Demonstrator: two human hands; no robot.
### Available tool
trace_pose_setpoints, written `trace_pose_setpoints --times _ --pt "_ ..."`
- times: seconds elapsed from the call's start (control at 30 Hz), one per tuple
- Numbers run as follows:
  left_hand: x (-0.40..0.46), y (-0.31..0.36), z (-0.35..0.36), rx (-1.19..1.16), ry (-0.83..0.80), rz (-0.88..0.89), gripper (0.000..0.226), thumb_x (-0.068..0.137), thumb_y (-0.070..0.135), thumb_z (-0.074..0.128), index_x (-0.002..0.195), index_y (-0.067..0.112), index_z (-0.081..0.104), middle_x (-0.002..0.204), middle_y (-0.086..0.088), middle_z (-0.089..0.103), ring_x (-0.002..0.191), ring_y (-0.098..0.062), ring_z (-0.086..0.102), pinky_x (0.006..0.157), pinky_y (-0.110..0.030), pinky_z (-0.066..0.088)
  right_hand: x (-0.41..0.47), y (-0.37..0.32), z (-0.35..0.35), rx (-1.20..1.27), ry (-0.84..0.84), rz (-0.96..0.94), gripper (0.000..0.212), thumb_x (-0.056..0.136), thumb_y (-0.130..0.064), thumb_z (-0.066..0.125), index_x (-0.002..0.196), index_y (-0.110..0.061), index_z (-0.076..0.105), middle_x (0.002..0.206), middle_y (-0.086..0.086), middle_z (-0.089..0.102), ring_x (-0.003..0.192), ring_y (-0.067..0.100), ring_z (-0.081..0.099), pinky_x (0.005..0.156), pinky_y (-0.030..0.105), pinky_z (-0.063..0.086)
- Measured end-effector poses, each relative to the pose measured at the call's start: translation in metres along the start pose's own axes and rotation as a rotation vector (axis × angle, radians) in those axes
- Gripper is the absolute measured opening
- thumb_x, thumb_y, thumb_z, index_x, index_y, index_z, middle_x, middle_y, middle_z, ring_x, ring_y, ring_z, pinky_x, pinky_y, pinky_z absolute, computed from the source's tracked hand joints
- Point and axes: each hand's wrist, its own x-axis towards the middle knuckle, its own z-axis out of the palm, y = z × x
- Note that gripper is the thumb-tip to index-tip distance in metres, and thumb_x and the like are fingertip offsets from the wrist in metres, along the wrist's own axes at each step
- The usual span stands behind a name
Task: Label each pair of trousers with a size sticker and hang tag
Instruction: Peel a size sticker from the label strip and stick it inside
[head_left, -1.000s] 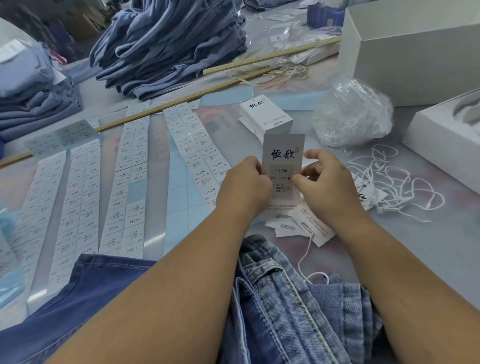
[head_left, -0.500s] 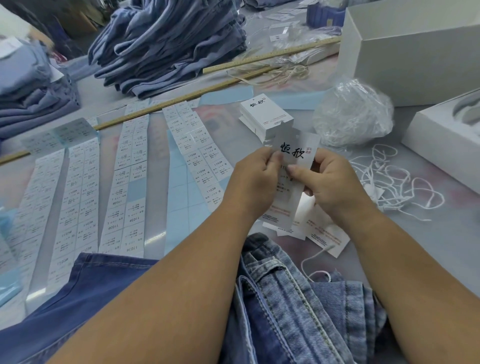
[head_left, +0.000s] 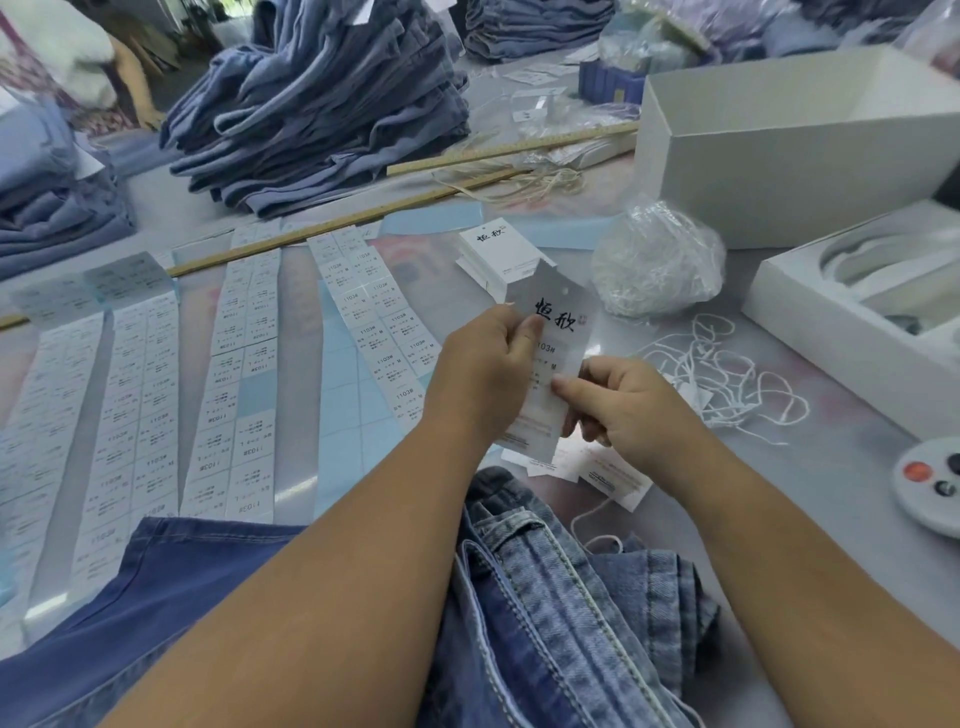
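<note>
The hang tag (head_left: 550, 358) is matt white card, the near jeans (head_left: 545, 613) coarse washed denim (pale stitching), the right bag (head_left: 657, 260) crinkled glossy plastic.

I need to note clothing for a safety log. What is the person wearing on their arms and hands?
Nothing that shows. Both forearms are bare up to the frame's edge, with no sleeve in view. The left hand and right hand have no gloves, and no rings, watch or wristband are visible.

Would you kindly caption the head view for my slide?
Both hands, left and right, pinch a hang tag above jeans, beside size-sticker strips.
</note>
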Motion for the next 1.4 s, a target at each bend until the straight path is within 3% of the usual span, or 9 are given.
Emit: trace_pose_setpoints --times 0.13,0.23,0.3,0.4,0.63,0.93,1.13,1.33,1.4 --pt "-0.008 0.013 0.001 0.058 -0.110 0.051 0.028 0.101 0.037 0.049 0.078 0.023 0.056 0.071 0.002 0.063 0.060 -0.017 0.056 0.056 -0.033 0.047 -0.023 0.009 -0.017 -0.341 0.169 0.019 0.018 0.093 -0.021 0.060 0.077 -0.021 0.067 0.063 -0.004 0.067 0.056 0.010 0.055 0.058 0.029 0.044" --pt "-0.016 0.019 0.000 0.096 -0.189 0.081 0.020 0.101 0.033 0.047 0.090 0.021 0.059 0.093 0.000 0.069 0.073 -0.020 0.064 0.065 -0.041 0.055 -0.038 0.014 -0.033 -0.691 0.281 0.036 0.016 0.088 -0.015 0.057 0.092 -0.025 0.069 0.089 -0.005 0.068 0.082 0.016 0.061 0.068 0.029 0.047" --pt "-0.019 0.021 -0.003 0.095 -0.207 0.073 0.019 0.100 0.029 0.045 0.096 0.018 0.060 0.092 -0.001 0.069 0.075 -0.023 0.064 0.065 -0.042 0.056 -0.043 0.017 -0.042 -0.850 0.277 0.080 0.027 0.087 -0.014 0.058 0.111 -0.018 0.069 0.109 0.002 0.063 0.102 0.023 0.057 0.083 0.035 0.048" --pt "-0.022 0.022 -0.006 0.116 -0.221 0.042 0.019 0.100 0.029 0.046 0.094 0.017 0.059 0.089 -0.001 0.068 0.075 -0.022 0.064 0.066 -0.041 0.058 -0.046 0.022 -0.047 -0.929 0.251 0.118 0.030 0.088 -0.020 0.060 0.116 -0.011 0.068 0.116 0.009 0.055 0.113 0.030 0.048 0.092 0.037 0.045" --pt "-0.023 0.020 0.000 0.195 -0.327 0.004 0.016 0.098 0.025 0.049 0.083 0.021 0.051 0.094 -0.002 0.065 0.079 -0.021 0.063 0.070 -0.039 0.057 -0.049 0.021 -0.040 -0.936 0.230 -0.002 0.026 0.089 -0.019 0.063 0.112 -0.015 0.074 0.104 0.009 0.053 0.107 0.031 0.049 0.091 0.037 0.044" --pt "-0.018 0.022 -0.002 -0.020 -0.246 -0.096 0.014 0.096 0.022 0.049 0.104 0.020 0.061 0.098 0.001 0.068 0.084 -0.018 0.066 0.069 -0.035 0.056 -0.047 0.023 -0.028 -0.989 0.192 -0.083 0.017 0.090 -0.016 0.058 0.093 -0.013 0.075 0.098 0.001 0.057 0.102 0.023 0.046 0.089 0.038 0.043" --pt "-0.020 0.038 -0.015 -0.158 -0.152 -0.079 0.016 0.097 0.020 0.051 0.109 0.022 0.062 0.102 0.004 0.068 0.088 -0.017 0.066 0.071 -0.036 0.057 -0.043 0.017 -0.024 -1.078 0.129 -0.048 0.019 0.096 -0.020 0.051 0.100 -0.014 0.068 0.107 0.002 0.056 0.107 0.024 0.046 0.095 0.038 0.041" --pt "-0.037 0.049 -0.031 -0.187 -0.127 -0.044 0.015 0.097 0.018 0.050 0.105 0.023 0.062 0.102 0.004 0.068 0.088 -0.016 0.065 0.066 -0.030 0.054 -0.047 0.019 -0.016 -1.142 0.110 -0.126 0.015 0.091 -0.009 0.050 0.078 -0.013 0.055 0.088 0.006 0.052 0.086 0.025 0.045 0.076 0.036 0.042" --pt "-0.044 0.050 -0.038 -0.184 -0.118 -0.040 0.015 0.098 0.017 0.050 0.106 0.023 0.062 0.102 0.004 0.068 0.088 -0.015 0.065 0.065 -0.029 0.053 -0.046 0.017 -0.014 -1.190 0.063 -0.083 0.013 0.091 -0.007 0.047 0.081 -0.015 0.048 0.093 0.006 0.051 0.086 0.023 0.041 0.078 0.036 0.040"
